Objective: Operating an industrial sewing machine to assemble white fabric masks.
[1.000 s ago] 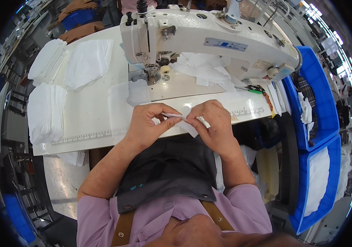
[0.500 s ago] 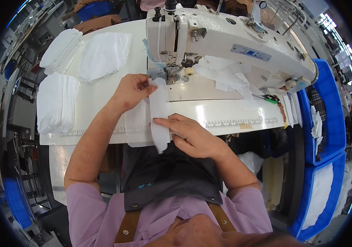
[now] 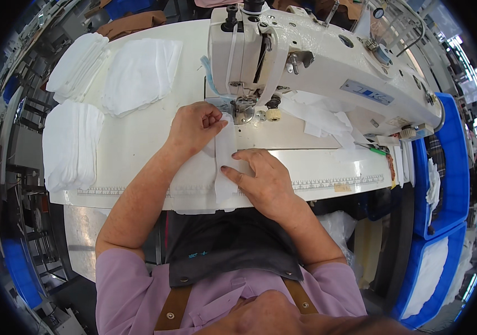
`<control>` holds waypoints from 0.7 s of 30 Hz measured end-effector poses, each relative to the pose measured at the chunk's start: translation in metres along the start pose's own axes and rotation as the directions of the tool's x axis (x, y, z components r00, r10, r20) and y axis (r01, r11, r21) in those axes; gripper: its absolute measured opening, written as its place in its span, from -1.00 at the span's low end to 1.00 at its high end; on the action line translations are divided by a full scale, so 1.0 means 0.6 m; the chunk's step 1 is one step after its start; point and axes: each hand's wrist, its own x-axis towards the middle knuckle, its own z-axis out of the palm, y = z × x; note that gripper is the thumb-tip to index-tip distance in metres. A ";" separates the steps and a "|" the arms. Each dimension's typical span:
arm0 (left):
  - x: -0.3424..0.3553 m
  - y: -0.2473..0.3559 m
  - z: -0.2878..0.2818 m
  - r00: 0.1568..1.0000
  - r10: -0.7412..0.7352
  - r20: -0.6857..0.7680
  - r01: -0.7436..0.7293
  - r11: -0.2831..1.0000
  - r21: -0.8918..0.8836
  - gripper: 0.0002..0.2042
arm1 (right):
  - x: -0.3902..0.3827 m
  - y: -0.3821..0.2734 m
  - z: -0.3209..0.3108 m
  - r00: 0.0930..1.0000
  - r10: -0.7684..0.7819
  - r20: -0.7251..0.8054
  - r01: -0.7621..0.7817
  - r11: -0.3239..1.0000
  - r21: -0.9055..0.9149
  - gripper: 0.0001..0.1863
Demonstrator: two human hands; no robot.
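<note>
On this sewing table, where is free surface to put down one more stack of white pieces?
A bare patch lies between the lower stack at the left edge and the left hand. A narrow strip by the ruler, right of the right hand, is also free. Around the presser foot and the scraps it is crowded.

A white fabric strip lies lengthwise on the white table, its far end just before the presser foot of the cream sewing machine. The left hand pinches the strip's far end with curled fingers; the right hand presses flat on its right edge. 3 stacks of white fabric pieces sit at the left, and blue bins stand at the right.
</note>
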 end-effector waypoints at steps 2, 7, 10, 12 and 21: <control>0.002 0.004 -0.002 0.999 -0.043 0.013 0.043 0.999 0.000 -0.80 | -0.001 0.002 0.003 0.999 -0.001 -0.036 0.002 1.000 0.018 -0.51; 0.001 0.010 -0.002 1.000 -0.018 0.009 0.018 1.000 0.009 -0.81 | -0.003 0.005 0.001 1.000 -0.021 0.017 0.021 1.000 0.000 -0.55; 0.000 0.008 -0.002 1.000 -0.017 0.005 0.017 1.000 0.016 -0.82 | -0.003 0.004 0.002 1.000 -0.012 0.014 0.012 1.000 0.008 -0.58; 0.000 0.008 -0.002 1.000 -0.019 0.009 0.019 1.000 0.017 -0.82 | -0.002 0.005 0.000 0.999 -0.012 0.032 0.012 1.000 0.014 -0.61; -0.009 0.017 -0.004 0.995 0.091 -0.036 -0.090 0.996 0.029 -0.64 | -0.008 0.005 0.005 0.996 -0.025 0.089 0.024 1.000 0.007 -0.72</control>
